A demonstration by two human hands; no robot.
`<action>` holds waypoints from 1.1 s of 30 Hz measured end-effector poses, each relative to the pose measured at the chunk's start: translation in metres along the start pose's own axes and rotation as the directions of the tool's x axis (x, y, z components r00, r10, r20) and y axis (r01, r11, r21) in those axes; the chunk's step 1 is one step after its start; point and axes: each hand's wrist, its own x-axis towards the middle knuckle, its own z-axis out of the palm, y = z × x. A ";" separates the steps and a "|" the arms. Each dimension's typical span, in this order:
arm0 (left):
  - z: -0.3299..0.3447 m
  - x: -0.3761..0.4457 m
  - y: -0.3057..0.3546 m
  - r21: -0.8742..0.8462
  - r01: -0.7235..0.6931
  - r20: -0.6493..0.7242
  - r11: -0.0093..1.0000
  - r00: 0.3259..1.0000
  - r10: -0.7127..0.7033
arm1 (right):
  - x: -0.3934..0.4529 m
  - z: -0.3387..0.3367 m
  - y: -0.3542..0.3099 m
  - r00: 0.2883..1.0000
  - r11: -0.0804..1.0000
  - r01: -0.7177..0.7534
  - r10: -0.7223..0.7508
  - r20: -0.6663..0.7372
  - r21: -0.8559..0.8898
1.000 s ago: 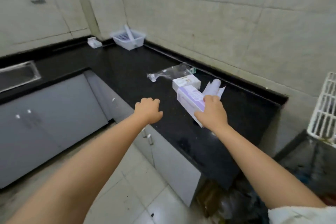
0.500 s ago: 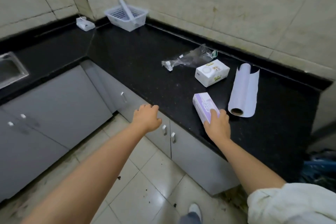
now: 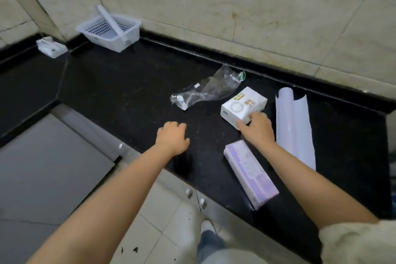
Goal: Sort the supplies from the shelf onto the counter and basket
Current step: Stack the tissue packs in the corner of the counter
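Half a second ago the right hand [image 3: 258,128] rested on the purple box [image 3: 249,170]; now it has let go of that box and reached forward to the white carton [image 3: 243,106]. Its fingers curl over the carton's near corner and touch it, but I cannot tell whether they grip it yet. The left hand [image 3: 171,137] holds nothing and hovers over the black counter [image 3: 120,92] with its fingers loosely curled.

The purple box lies flat near the counter's front edge, its near end just beside that edge, under the right forearm. A white roll [image 3: 292,126], partly unrolled, lies just right of the carton. A crumpled clear wrapper [image 3: 205,90] lies behind and left of the carton, touching or nearly so. The white basket [image 3: 109,30] sits well apart in the far corner with a white stick-like thing leaning in it, and a small white pack [image 3: 50,47] lies beyond it to the left.

If the carton is bound for the basket, the reach is long, and a grip on one corner alone may let it twist and drop. The forearm sweeping back could also nudge the purple box over the edge, since it sits so close to it. Dragging the carton could catch the wrapper and pull it along.
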 end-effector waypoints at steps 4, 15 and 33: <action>-0.019 0.045 -0.004 0.022 -0.022 -0.015 1.000 1.000 0.022 | 0.076 0.021 -0.039 0.927 0.917 -0.374 0.373 0.033 0.139; -0.020 0.097 -0.053 -0.080 0.026 0.114 0.996 0.993 -0.017 | 0.123 0.062 -0.070 0.732 0.730 -0.681 0.679 -0.048 -0.054; -0.055 0.107 -0.179 0.030 -0.198 -0.103 0.980 0.974 0.200 | 0.052 0.045 -0.185 0.924 0.954 -0.293 0.298 -0.238 0.057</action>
